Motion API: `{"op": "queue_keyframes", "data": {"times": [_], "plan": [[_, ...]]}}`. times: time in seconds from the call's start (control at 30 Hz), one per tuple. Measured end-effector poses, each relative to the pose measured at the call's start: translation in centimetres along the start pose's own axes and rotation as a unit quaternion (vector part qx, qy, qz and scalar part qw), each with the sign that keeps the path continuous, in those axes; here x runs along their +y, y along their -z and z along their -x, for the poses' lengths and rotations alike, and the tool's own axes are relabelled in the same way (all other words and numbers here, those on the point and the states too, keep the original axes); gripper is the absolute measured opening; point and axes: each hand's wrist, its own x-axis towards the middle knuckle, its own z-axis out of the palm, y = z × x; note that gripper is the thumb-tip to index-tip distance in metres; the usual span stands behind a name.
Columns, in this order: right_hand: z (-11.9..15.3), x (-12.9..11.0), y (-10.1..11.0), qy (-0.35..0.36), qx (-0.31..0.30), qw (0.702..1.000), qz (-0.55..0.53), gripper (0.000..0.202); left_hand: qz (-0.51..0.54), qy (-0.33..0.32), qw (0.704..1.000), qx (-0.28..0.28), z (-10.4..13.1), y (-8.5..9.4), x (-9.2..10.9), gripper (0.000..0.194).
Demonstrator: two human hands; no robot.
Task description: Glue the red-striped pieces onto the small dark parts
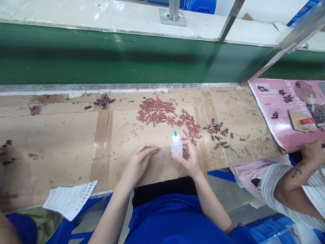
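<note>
The right hand (190, 159) holds the bottle (177, 147), nozzle (175, 133) toward the table's (122, 135) far edge, red parts (157, 111) beyond; the left hand (142, 157) curls beside, contents unclear.

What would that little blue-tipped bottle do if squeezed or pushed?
The bottle looks like translucent plastic, so it is probably light and gives when squeezed. Its rounded shape might roll if pushed while lying down. The slim blue nozzle could bend if knocked.
</note>
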Motion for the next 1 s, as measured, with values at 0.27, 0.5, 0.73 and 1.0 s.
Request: {"op": "queue_keyframes", "data": {"times": [0.27, 0.5, 0.73, 1.0], "plan": [[-0.5, 0.1, 1.0, -0.039, 0.136, 0.966, -0.217, 0.042, -0.065, -0.01, 0.996, 0.06, 0.1, -1.0, -0.6, 0.022], [-0.8, 0.1, 0.2, -0.054, 0.095, 0.978, -0.178, 0.049, -0.035, -0.034, 0.998, 0.038, -0.1, -0.6, -0.4, 0.019], [-0.3, 0.1, -0.8, -0.038, 0.15, 0.986, -0.063, 0.029, -0.055, -0.023, 0.998, 0.033, -0.1, -0.6, -0.1, 0.025], [0.0, 0.3, -1.7, -0.045, 0.159, 0.986, 0.034, 0.022, -0.031, 0.028, 0.999, 0.001, -0.6, -0.2, -0.1, 0.018]]}}
